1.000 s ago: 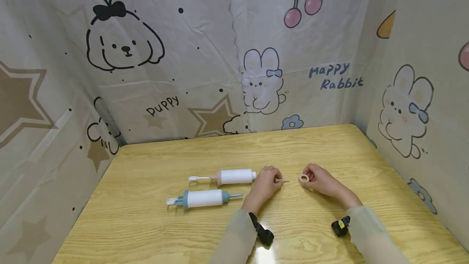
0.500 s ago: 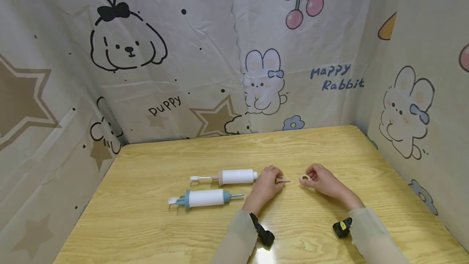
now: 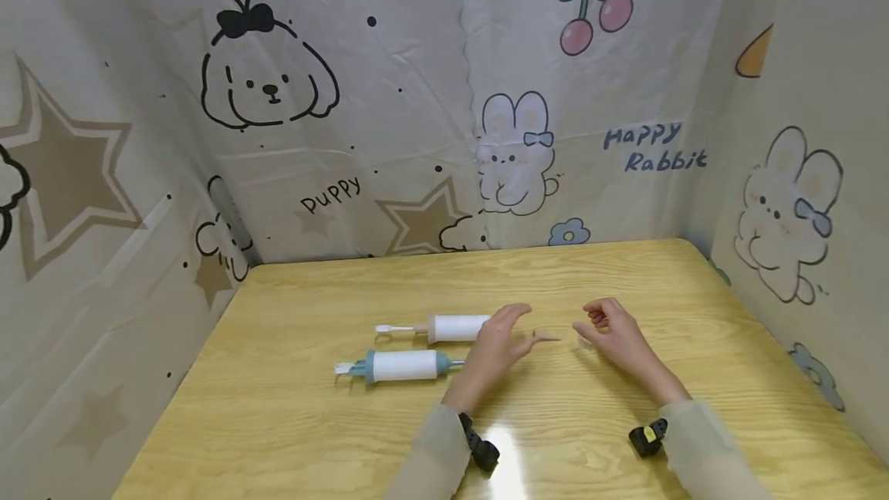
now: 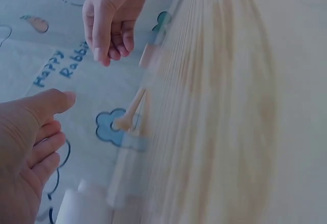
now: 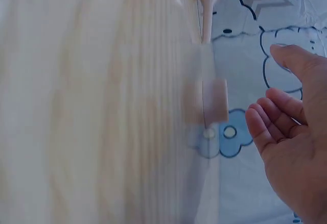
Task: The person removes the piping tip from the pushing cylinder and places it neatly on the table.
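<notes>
My left hand [image 3: 491, 346] hovers with spread fingers beside a small beige peg [image 3: 547, 337] on the table; in the left wrist view the peg [image 4: 132, 113] shows one flared end. My right hand [image 3: 620, 339] is off the table too, fingers loosely bent around nothing. Below its fingertips lies a beige ring [image 3: 585, 342], partly hidden in the head view; the right wrist view shows the ring [image 5: 216, 100] apart from the fingers. To the left lie a white cylinder with beige fittings [image 3: 458, 328], its right end behind my left hand, and a white cylinder with teal fittings [image 3: 405, 365].
The wood-grain table [image 3: 292, 438] is bordered at the back and sides by a printed curtain [image 3: 417, 60]. White flat tips stick out from the left ends of both cylinders. Each wrist wears a black camera strap.
Both hands have let go: the left of the peg, the right of the ring. Fingers have spread and lifted slightly away. The head view has shifted a little to the left.
</notes>
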A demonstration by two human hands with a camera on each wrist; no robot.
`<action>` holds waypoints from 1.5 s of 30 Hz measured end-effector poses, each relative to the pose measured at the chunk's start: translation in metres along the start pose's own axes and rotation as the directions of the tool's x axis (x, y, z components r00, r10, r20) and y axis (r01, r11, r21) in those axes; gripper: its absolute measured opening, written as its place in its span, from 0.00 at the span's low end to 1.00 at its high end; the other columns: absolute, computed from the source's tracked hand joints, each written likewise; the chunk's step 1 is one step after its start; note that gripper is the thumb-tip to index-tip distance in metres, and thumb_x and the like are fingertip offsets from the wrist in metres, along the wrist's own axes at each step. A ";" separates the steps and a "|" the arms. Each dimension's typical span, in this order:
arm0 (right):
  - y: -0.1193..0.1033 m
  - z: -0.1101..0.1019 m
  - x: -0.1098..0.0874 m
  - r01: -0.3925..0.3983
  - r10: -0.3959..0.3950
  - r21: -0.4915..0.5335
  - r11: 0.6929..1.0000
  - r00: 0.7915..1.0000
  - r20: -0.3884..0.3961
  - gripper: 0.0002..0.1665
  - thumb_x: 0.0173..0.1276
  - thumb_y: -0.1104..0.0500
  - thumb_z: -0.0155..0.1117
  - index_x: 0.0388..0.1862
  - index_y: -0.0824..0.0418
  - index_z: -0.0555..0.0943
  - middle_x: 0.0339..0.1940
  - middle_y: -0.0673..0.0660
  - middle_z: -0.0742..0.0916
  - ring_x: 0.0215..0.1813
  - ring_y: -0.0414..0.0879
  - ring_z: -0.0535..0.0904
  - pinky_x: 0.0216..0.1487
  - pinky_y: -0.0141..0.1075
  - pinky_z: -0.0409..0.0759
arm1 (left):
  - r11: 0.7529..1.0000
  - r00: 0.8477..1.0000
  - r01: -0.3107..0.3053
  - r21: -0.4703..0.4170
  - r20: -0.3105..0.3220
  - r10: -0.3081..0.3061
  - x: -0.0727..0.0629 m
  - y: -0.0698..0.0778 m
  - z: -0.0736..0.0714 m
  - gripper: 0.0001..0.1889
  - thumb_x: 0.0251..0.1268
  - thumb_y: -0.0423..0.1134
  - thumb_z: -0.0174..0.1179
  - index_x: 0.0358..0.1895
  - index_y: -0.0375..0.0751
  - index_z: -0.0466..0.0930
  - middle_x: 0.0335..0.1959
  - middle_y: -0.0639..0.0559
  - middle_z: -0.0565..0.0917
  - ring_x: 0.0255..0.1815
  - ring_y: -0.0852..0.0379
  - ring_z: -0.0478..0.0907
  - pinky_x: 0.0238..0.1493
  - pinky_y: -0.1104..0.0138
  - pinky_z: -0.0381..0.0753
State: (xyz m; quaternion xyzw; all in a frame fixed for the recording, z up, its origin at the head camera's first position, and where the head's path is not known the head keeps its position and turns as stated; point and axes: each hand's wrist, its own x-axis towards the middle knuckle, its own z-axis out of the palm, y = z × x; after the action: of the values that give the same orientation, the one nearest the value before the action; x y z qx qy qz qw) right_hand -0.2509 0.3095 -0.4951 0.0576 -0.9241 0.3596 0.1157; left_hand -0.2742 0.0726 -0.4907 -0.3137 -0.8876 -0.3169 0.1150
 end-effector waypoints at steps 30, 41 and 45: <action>-0.109 0.105 0.011 0.307 -0.377 0.262 0.915 0.883 0.281 0.23 0.64 0.57 0.70 0.52 0.69 0.77 0.45 0.62 0.82 0.46 0.52 0.80 0.50 0.37 0.83 | 0.992 0.983 0.119 -0.050 -0.132 -0.125 -0.111 -0.098 -0.116 0.30 0.56 0.41 0.72 0.63 0.42 0.75 0.61 0.46 0.80 0.63 0.47 0.78 0.62 0.52 0.79; -0.121 0.121 0.016 0.308 -0.391 0.270 0.912 0.849 0.355 0.24 0.61 0.56 0.73 0.49 0.71 0.77 0.42 0.62 0.82 0.44 0.49 0.79 0.47 0.34 0.81 | 0.942 0.947 0.319 -0.108 -0.004 -0.321 -0.137 -0.131 -0.149 0.36 0.52 0.47 0.74 0.66 0.46 0.73 0.65 0.47 0.77 0.68 0.44 0.73 0.64 0.47 0.76; -0.124 0.125 0.018 0.315 -0.392 0.251 0.915 0.841 0.374 0.23 0.62 0.56 0.72 0.49 0.70 0.77 0.42 0.61 0.83 0.44 0.48 0.78 0.45 0.34 0.80 | 0.931 0.938 0.348 -0.110 0.045 -0.345 -0.141 -0.141 -0.155 0.36 0.51 0.45 0.75 0.65 0.43 0.73 0.64 0.45 0.77 0.66 0.43 0.74 0.63 0.47 0.77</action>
State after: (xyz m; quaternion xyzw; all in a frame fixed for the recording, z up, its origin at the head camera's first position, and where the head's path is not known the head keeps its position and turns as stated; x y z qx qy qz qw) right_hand -0.2663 0.1328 -0.4991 0.3130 -0.8642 0.3933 -0.0252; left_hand -0.2530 -0.1789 -0.4975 -0.1624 -0.9105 -0.3793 0.0277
